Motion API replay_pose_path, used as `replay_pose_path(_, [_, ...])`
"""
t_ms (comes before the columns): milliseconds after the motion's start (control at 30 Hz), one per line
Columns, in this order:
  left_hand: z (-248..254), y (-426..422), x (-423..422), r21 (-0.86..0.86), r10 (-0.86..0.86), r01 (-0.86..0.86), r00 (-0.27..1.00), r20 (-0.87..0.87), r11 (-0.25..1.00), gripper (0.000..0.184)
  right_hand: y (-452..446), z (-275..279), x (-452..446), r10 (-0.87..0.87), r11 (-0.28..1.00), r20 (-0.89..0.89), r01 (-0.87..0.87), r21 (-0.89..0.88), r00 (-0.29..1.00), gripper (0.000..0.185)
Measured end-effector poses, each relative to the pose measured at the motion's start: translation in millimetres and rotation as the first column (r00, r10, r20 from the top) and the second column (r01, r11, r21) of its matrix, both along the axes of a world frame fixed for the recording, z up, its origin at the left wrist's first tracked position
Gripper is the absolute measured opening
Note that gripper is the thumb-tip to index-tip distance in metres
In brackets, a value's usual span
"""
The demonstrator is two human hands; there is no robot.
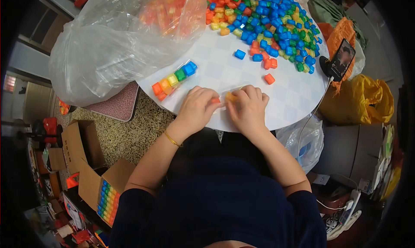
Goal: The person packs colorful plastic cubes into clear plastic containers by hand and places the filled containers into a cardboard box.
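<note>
Near the front edge of the round table (203, 53), my left hand (199, 104) pinches a red-orange block (215, 101) in clear plastic. Beside it, my right hand (250, 106) has its fingers closed on a yellow-orange block (231, 97). Clear film shows between the two hands. Left of my left hand lies a clear pack of blocks (173, 78), in a row from red through yellow and green to blue. A loose red block (269, 78) and a blue block (240, 54) lie beyond my right hand.
A large pile of coloured blocks (276, 20) covers the table's far side. A big plastic bag (103, 49) rests at the left. A phone (343, 59) stands at the right edge. An open carton (93, 191) with packed blocks is at lower left.
</note>
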State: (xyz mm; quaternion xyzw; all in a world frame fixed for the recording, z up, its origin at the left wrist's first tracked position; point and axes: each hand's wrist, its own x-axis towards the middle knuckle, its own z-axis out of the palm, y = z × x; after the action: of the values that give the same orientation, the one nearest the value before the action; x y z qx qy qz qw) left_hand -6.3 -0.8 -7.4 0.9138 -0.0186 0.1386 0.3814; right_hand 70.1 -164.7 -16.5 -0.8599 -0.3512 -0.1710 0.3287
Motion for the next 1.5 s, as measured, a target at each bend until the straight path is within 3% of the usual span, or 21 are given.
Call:
replay_pose_path(33, [-2.4, 0.0, 0.8, 0.091, -0.005, 0.000, 0.999, 0.053, 0.996, 0.021, 1.2, -4.2, 2.3, 0.015, 0.999, -0.002, -0.015, -0.036, 1.000, 0.013])
replay_pose_path(167, [-7.8, -7.0, -0.8, 0.179, 0.073, -0.116, 0.971, 0.229, 0.977, 0.019, 0.5, -11.0, 5.1, 0.006, 0.994, -0.015, -0.007, -0.110, 1.000, 0.012])
replay_pose_path(267, [-15.6, -4.2, 0.9, 0.181, 0.057, -0.109, 0.961, 0.270, 0.977, 0.018, -8.3, -7.9, 9.0, 0.019, 1.000, 0.042, -0.019, -0.008, 0.999, 0.011])
replay_pose_path(333, [-18.1, -2.2, -1.1, 0.159, 0.078, -0.131, 0.951, 0.300, 0.979, 0.017, -16.0, -3.2, 11.3, -0.092, 0.995, 0.021, 0.091, 0.041, 0.996, 0.010])
replay_pose_path(467, [-2.3, -9.2, -4.3, 0.190, 0.143, -0.181, 0.970, 0.198, 0.965, 0.015, -15.0, -8.2, 8.0, -0.082, 0.994, 0.086, 0.088, -0.061, 0.993, 0.011])
replay_pose_path(533, [6.8, -9.6, -4.8, 0.376, 0.064, -0.105, 0.991, 0.118, 0.921, 0.010, -13.9, -7.2, 8.1, -0.081, 0.990, 0.073, 0.089, -0.109, 0.994, 0.012])
replay_pose_path(667, [13.7, -7.5, -5.2, 0.270, 0.095, -0.110, 0.993, 0.068, 0.956, 0.008, -13.1, -3.7, 10.0, -0.075, 0.988, 0.050, 0.081, -0.133, 0.996, 0.012])
replay_pose_path(733, [11.2, -8.6, -8.9, -0.223, 0.197, -0.211, 0.977, -0.084, 0.952, 0.010, -13.3, -6.1, 8.8, -0.089, 0.988, 0.051, 0.094, -0.120, 0.995, 0.012])
replay_pose_path(867, [-15.6, -8.7, -15.1, -0.146, 0.278, -0.273, 0.961, 0.016, 0.951, 0.012, -12.5, -6.5, 9.7, -0.090, 0.988, 0.049, 0.096, -0.125, 0.995, 0.013])
replay_pose_path(933, [-18.4, -7.8, -16.6, 0.169, 0.266, -0.306, 0.938, 0.222, 0.937, 0.013, -13.4, -4.4, 9.4, -0.098, 0.982, 0.022, 0.100, -0.162, 0.995, 0.013])
replay_pose_path(1067, [-18.0, -9.7, -15.7, 0.177, 0.290, -0.327, 0.935, 0.204, 0.928, 0.019, -8.2, -8.0, 7.2, -0.023, 0.994, -0.002, 0.022, -0.103, 1.000, 0.012])
replay_pose_path(1167, [-13.1, -7.7, -16.9, 0.120, 0.213, -0.245, 0.949, 0.231, 0.962, 0.030, -5.3, 7.6, 4.3, -0.024, 0.999, -0.008, 0.024, 0.029, 1.000, 0.013])
replay_pose_path(1233, [-10.1, -6.6, -19.1, 0.168, 0.044, -0.074, 0.984, 0.173, 0.983, 0.037, 1.1, 16.9, -4.2, 0.087, 0.995, 0.043, -0.085, -0.050, 0.995, 0.014])
replay_pose_path(1500, [-12.1, -21.3, -19.2, 0.154, 0.087, -0.106, 0.988, 0.129, 0.982, 0.045, 5.9, 0.0, -0.3, 0.042, 0.982, -0.004, -0.042, -0.183, 0.999, 0.016])
